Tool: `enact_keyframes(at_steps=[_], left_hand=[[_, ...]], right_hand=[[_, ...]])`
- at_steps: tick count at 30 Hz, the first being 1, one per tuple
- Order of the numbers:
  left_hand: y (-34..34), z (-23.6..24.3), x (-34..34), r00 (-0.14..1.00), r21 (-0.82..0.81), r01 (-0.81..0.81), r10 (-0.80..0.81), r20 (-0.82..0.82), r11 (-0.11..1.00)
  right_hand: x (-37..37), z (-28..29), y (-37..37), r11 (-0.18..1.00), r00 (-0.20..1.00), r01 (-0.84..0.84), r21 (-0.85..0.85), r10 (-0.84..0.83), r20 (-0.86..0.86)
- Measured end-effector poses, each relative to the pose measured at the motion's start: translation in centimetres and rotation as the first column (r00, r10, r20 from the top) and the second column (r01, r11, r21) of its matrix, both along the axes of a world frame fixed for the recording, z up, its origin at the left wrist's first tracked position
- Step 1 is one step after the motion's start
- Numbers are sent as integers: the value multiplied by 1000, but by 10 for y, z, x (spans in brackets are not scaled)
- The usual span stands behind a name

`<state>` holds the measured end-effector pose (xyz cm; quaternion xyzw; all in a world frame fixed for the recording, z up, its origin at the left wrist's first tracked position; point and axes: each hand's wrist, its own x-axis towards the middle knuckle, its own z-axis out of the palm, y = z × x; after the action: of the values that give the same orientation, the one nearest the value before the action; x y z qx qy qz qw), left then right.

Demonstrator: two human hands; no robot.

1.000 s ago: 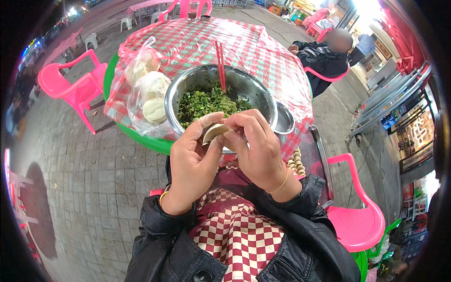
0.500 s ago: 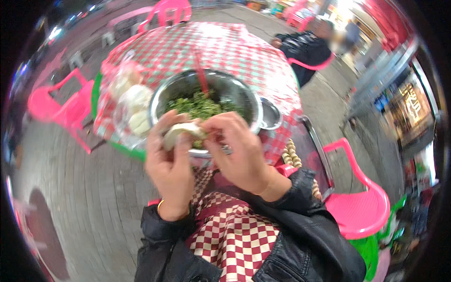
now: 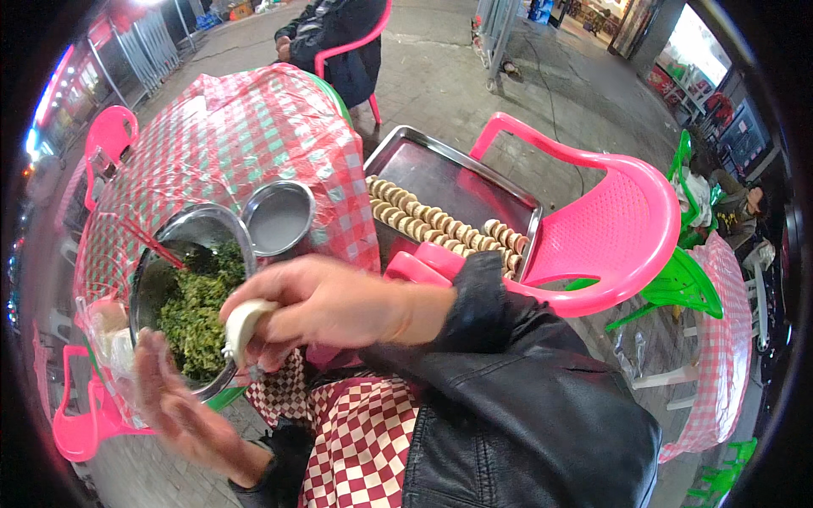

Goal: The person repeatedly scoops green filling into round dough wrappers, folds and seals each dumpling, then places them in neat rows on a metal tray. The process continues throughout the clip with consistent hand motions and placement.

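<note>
My right hand (image 3: 305, 303) is closed on a pale, folded dumpling (image 3: 246, 326), held over the near rim of a steel bowl. Chopped green filling (image 3: 203, 305) fills much of that bowl (image 3: 146, 279), and red chopsticks (image 3: 152, 243) lean out of it. My left hand (image 3: 182, 411) is at the bowl's near left side, fingers stretched out and holding nothing, slightly blurred. Partly hidden behind it, a plastic bag (image 3: 110, 334) with white dough lies on the table. To the right, rows of similar dumplings (image 3: 423, 218) stand in a metal tray (image 3: 461, 179).
A smaller steel bowl (image 3: 278, 218) with cloudy liquid stands beside the big one on the checked, plastic-covered table (image 3: 246, 127). Pink chairs, one a large chair (image 3: 618, 229), flank the tray. A seated person (image 3: 334, 42) is across the table; another checked table (image 3: 720, 339) stands far right.
My view has swung right, bringing the tray into sight. Both hands were together around the dumpling; now the left has let go and the right alone carries it.
</note>
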<state>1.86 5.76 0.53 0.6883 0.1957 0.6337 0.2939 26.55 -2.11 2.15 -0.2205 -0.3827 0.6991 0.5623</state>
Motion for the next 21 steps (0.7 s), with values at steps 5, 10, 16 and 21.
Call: enact_keyframes(at_steps=[5,10,16,21], left_hand=[[43,21,-23,829,-247,-521,417,-371,817],[48,4,-27,786,112,-471,474,-398,875],[19,-16,-52,728,-64,-606,520,-447,793],[5,-19,-60,648,-34,-674,568,-507,738]], right_hand=[[161,-30,-24,891,809,417,176,-453,374],[331,-142,-52,661,624,739,-130,-599,502],[462,-323,-120,316,359,919,-238,-418,834],[486,-384,-130,430,161,899,-80,-154,975]])
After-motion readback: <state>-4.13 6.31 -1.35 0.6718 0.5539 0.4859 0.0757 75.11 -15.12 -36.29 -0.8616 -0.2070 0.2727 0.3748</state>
